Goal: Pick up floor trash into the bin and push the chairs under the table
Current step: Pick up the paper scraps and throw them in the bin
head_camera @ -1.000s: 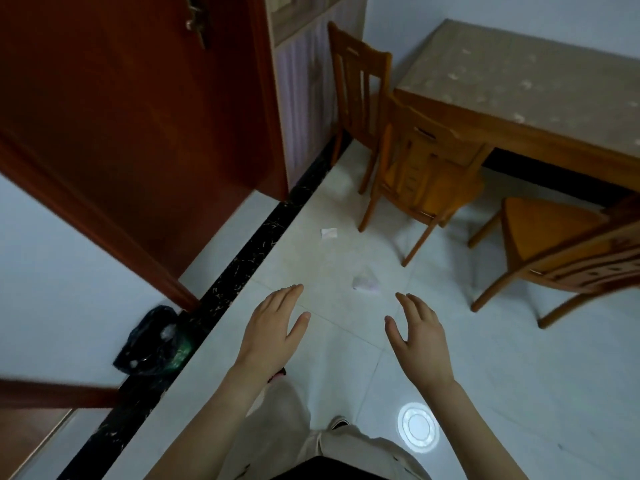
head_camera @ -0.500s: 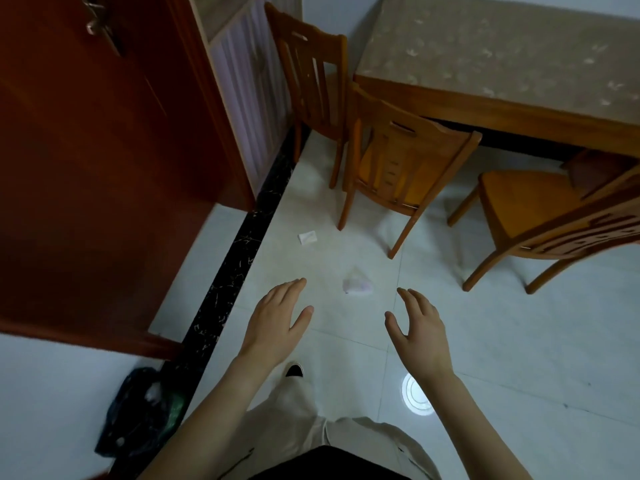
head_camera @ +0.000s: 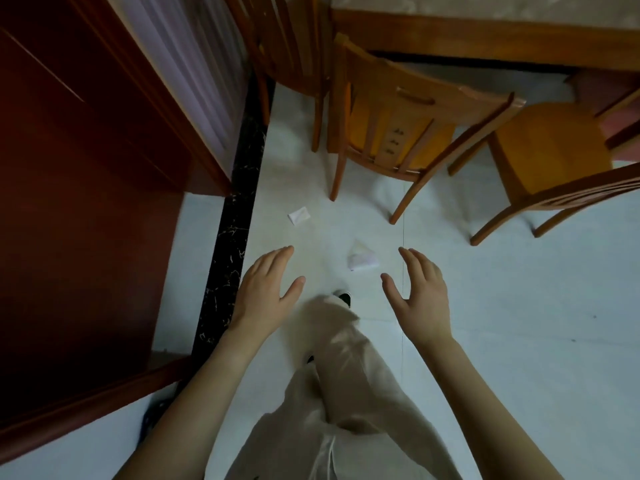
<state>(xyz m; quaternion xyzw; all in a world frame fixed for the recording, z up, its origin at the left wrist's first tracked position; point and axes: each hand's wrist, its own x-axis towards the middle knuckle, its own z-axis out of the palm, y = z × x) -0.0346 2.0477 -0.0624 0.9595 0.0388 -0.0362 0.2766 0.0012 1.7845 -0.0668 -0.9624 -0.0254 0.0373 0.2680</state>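
White crumpled tissue (head_camera: 362, 260) on pale floor tile (head_camera: 519, 306).
Lies between and just ahead of both fingertips; left hand (head_camera: 265, 289) and right hand (head_camera: 420, 294) spread, empty. Smaller paper scrap (head_camera: 299, 215) beyond left hand.

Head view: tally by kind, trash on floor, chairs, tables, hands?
Paper scraps: 2, flat one, crumpled one
Chairs: 3
Table: 1
Hands: 2, left hand, right hand
Total: 8
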